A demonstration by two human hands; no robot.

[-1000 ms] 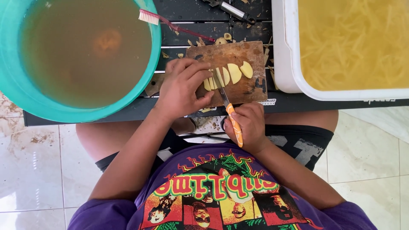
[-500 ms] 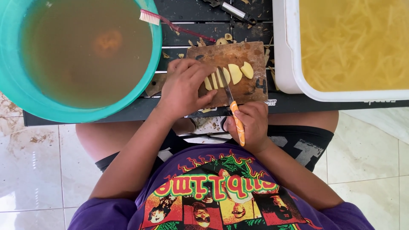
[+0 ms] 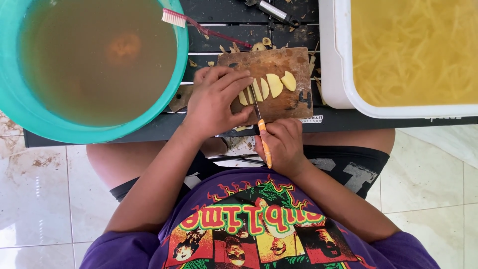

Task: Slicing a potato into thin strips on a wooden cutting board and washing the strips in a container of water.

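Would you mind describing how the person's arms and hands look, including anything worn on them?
Both arms are bare from the short purple sleeves of a T-shirt down. The left hand and right hand have no gloves. No rings, watch or bracelet can be seen on either hand or wrist.

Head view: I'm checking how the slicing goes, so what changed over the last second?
Very little. The right hand keeps its grip on the orange-handled knife, whose blade has crept slightly toward the left hand steadying the pale potato slices on the worn wooden cutting board. Nothing was picked up or released. The teal basin of murky water, pink toothbrush and white tub stayed put.
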